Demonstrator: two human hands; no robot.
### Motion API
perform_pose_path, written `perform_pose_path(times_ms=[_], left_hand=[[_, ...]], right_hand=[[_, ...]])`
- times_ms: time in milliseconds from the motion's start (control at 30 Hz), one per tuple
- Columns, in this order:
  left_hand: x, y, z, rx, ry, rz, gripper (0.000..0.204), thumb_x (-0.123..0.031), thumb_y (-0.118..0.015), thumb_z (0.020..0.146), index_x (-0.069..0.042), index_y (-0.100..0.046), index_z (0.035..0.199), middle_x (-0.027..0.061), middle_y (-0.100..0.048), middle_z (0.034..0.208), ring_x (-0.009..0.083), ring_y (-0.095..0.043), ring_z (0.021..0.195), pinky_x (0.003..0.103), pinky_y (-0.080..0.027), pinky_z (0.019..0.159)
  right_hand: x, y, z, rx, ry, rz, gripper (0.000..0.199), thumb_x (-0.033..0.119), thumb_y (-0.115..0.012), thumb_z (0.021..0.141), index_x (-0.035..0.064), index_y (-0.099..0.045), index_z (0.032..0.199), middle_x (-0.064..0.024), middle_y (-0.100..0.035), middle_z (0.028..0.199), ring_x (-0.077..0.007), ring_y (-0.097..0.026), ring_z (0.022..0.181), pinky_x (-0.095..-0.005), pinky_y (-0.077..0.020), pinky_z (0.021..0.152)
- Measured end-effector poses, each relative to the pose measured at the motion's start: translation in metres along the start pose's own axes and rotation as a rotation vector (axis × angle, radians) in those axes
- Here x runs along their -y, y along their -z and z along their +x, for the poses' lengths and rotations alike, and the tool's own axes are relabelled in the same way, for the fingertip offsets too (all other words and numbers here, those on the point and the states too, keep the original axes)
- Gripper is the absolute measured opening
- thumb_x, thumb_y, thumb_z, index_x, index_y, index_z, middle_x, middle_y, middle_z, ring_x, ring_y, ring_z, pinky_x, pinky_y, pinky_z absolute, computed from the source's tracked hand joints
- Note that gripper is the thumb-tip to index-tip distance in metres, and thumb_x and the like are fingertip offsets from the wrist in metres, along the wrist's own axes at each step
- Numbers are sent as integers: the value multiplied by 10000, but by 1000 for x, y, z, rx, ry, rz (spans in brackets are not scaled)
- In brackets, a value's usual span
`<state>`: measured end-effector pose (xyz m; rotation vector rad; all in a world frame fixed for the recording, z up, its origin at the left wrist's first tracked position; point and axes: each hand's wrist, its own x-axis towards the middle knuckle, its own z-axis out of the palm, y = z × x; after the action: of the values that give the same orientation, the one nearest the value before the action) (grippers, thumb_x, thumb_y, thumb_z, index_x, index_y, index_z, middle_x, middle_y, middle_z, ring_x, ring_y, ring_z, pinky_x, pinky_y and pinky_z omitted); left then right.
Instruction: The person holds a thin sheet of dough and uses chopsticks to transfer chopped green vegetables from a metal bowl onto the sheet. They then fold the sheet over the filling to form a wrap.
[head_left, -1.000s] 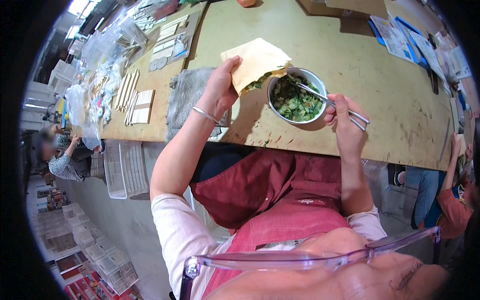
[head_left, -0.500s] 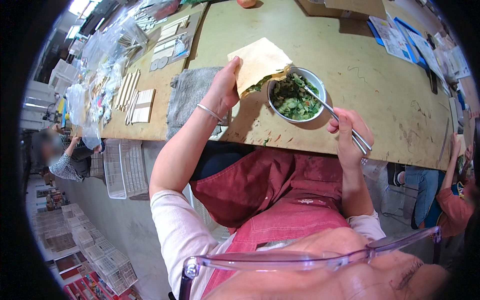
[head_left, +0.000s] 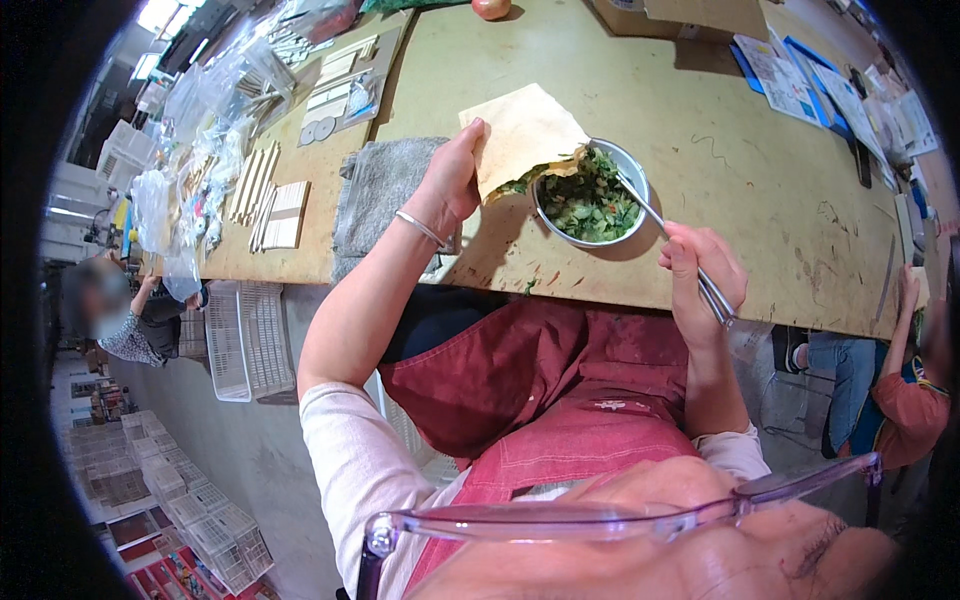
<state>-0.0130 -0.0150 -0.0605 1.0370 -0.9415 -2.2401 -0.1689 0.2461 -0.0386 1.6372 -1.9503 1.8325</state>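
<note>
My left hand grips a pale flatbread by its left edge, thumb on top. Green bits of filling show along the flatbread's lower torn edge, which overlaps the left rim of a round metal bowl. Chopped leafy greens fill the bowl, with a few small red bits among them. In my right hand, closed near their upper ends, is a pair of metal chopsticks. Their tips reach into the greens at the bowl's upper right side.
A grey towel lies left of the bowl on the worn table. Wooden strips and plastic bags cover the left side. A cardboard box and a reddish round fruit sit at the back. Other people are at both sides.
The chopsticks have come closer together and shifted slightly, with their tips near the right of the greens. The flatbread has moved a little down and right, over the bowl's edge.
</note>
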Motion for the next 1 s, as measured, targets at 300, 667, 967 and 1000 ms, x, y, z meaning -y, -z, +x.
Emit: perform_pose_path(times_ms=[300, 667, 967, 1000], left_hand=[[7, 5, 8, 9, -13, 32, 418, -322, -394, 1023, 28, -499, 1225, 149, -641, 1124, 251, -672, 974, 378, -559, 840], [11, 1, 6, -16, -58, 51, 400, -303, -397, 1020, 35, -496, 1210, 132, -636, 1089, 222, -674, 917, 350, -569, 792], [6, -12, -7, 56, 2, -41, 439, -305, -370, 1033, 46, -459, 1280, 167, -616, 1169, 251, -656, 1007, 372, -554, 871], [6, -11, -7, 70, 1, -52, 441, -305, -369, 1033, 47, -456, 1284, 168, -615, 1175, 251, -655, 1012, 371, -554, 873]], right_hand=[[10, 0, 11, 42, 177, -92, 125, 3, -691, 841, -47, -667, 953, -139, -655, 773, -225, -631, 651, -295, -489, 581], [20, -13, 23, 91, 400, -67, 167, -15, -712, 806, -42, -656, 961, -133, -637, 724, -249, -640, 625, -311, -495, 543], [30, -24, 21, 104, 377, -1, 162, -16, -715, 802, -44, -656, 951, -137, -641, 738, -253, -636, 624, -318, -500, 550], [31, -24, 21, 111, 372, 3, 163, -17, -715, 801, -44, -656, 950, -139, -642, 741, -254, -636, 628, -319, -501, 556]])
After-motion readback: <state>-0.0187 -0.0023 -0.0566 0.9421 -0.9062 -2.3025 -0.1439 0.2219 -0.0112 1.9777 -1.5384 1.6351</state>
